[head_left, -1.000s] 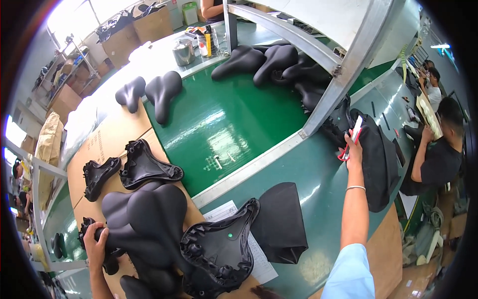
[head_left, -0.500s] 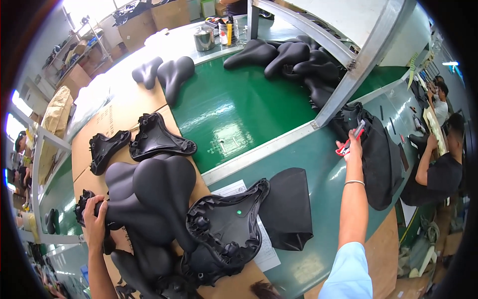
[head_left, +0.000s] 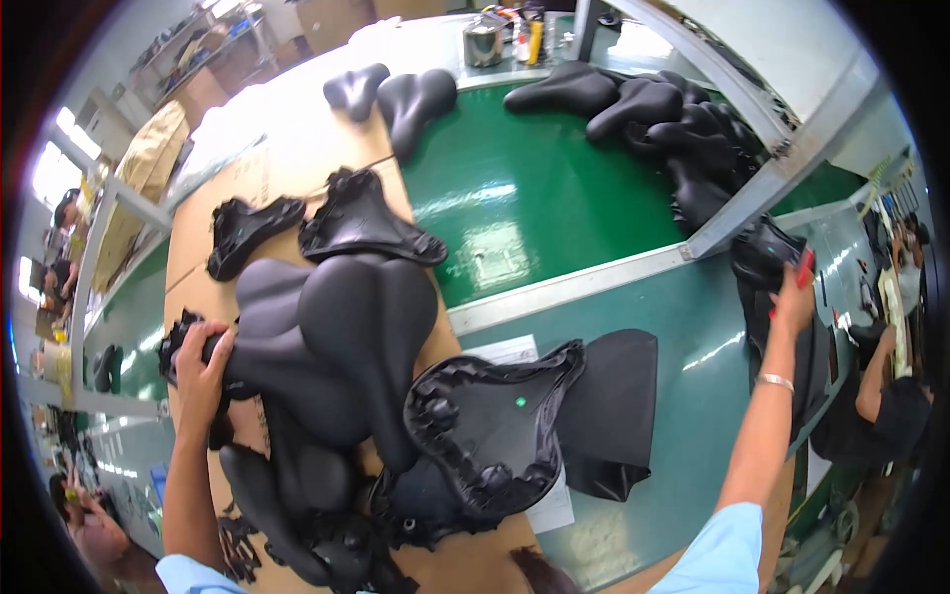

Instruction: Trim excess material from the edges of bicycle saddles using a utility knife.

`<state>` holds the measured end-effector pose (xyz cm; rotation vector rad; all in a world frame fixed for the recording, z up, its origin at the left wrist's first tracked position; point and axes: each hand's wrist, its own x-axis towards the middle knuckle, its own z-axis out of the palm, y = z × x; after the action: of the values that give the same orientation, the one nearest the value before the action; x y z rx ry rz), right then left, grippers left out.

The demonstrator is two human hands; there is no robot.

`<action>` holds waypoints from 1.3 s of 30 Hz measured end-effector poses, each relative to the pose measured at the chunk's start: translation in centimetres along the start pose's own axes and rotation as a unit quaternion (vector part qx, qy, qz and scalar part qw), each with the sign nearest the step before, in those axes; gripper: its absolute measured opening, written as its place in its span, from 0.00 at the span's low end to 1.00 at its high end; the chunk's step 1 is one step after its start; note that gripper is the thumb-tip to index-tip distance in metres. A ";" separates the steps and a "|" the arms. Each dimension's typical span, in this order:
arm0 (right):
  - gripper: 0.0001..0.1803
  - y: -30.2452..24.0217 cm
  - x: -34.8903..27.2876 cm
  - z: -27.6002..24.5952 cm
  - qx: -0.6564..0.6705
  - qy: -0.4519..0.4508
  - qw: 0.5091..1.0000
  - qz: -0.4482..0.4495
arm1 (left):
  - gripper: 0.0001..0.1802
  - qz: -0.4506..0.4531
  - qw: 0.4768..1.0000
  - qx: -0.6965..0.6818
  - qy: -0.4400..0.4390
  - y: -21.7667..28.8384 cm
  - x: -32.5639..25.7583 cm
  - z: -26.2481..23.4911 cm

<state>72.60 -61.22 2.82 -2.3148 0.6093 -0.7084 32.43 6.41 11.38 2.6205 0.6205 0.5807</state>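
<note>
At the left, my left hand [head_left: 203, 361] curls its fingers around the end of a black bicycle saddle [head_left: 178, 342] at the edge of a pile. Beside that hand, smooth black saddles [head_left: 366, 317] lie stacked, partly covering each other. An upturned saddle [head_left: 495, 436] with a gathered cover edge rests at the pile's right. Far to the right, my right hand [head_left: 794, 297] is closed on red-handled pliers [head_left: 807, 265], whose jaws are hard to make out. Just beyond the pliers lies a dark saddle [head_left: 767, 243] on black covers [head_left: 807, 376].
A metal frame post [head_left: 762, 178] stands left of my right hand. Several saddles [head_left: 633, 109] crowd the far green surface [head_left: 534, 188]. Cardboard [head_left: 198, 247] lies under the pile. A black cover [head_left: 609, 406] and paper [head_left: 510, 348] lie mid-table. A co-worker [head_left: 881, 406] sits at the right.
The whole view has shifted, with the table contents now further right and higher. My right hand still holds the pliers, now turned more upright. My left hand keeps its hold.
</note>
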 end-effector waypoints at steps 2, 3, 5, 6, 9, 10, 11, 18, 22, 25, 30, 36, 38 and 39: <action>0.27 2.3 -1.4 -3.7 0.249 -0.039 0.967 0.045 | 0.11 -0.014 1.000 -0.007 -0.003 0.5 0.3 0.3; 0.29 3.6 -2.3 -6.3 0.311 -0.022 0.946 0.089 | 0.12 -0.010 0.999 -0.048 0.004 0.1 0.5 1.0; 0.29 2.8 -8.7 -11.2 0.389 -0.021 0.918 0.076 | 0.15 0.022 0.998 -0.043 0.039 -0.6 0.2 1.2; 0.28 -0.2 -13.1 -14.2 0.393 0.022 0.915 0.084 | 0.16 0.059 0.995 -0.026 0.081 0.2 0.0 0.9; 0.23 -0.1 -21.8 -19.1 0.473 -0.036 0.872 0.122 | 0.14 0.122 0.973 -0.079 0.179 0.5 -2.3 -1.1; 0.25 -0.4 -24.9 -20.2 0.488 -0.058 0.862 0.125 | 0.13 0.110 0.966 -0.176 0.156 1.3 -3.7 -1.1; 0.28 -0.8 -27.9 -21.6 0.500 -0.077 0.854 0.126 | 0.12 0.099 0.947 -0.276 0.130 2.5 -5.3 -1.1; 0.23 -12.3 -51.5 -15.3 0.652 -0.402 0.642 0.043 | 0.48 -0.028 0.798 -0.538 -0.270 3.8 -17.9 -3.4; 0.17 -14.5 -59.8 -17.1 0.567 -0.572 0.586 -0.091 | 0.37 -0.125 0.695 -0.701 -0.097 1.0 -21.4 -6.1; 0.13 -13.3 -62.3 -18.5 0.521 -0.632 0.546 -0.176 | 0.33 -0.170 0.735 -0.654 0.064 -3.8 -25.7 -9.0; 0.12 -9.3 -65.5 -18.3 0.321 -0.585 0.744 0.037 | 0.35 -0.221 0.739 -0.634 0.061 -14.9 -36.8 -16.5; 0.15 -10.0 -67.3 -13.3 0.329 -0.591 0.730 -0.090 | 0.23 -0.058 0.870 -0.341 -0.350 -19.9 -39.2 -12.8; 0.16 -10.8 -67.1 -13.1 0.373 -0.598 0.708 -0.039 | 0.22 0.035 0.861 -0.309 -0.403 -19.0 -37.3 -10.6; 0.16 -11.8 -67.1 -13.5 0.386 -0.593 0.706 -0.038 | 0.23 0.073 0.863 -0.292 -0.406 -18.5 -36.2 -10.0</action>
<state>16.84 -20.12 -2.22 -1.4900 -0.3613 0.5147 -7.99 6.53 0.53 2.0440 -0.0384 -0.2930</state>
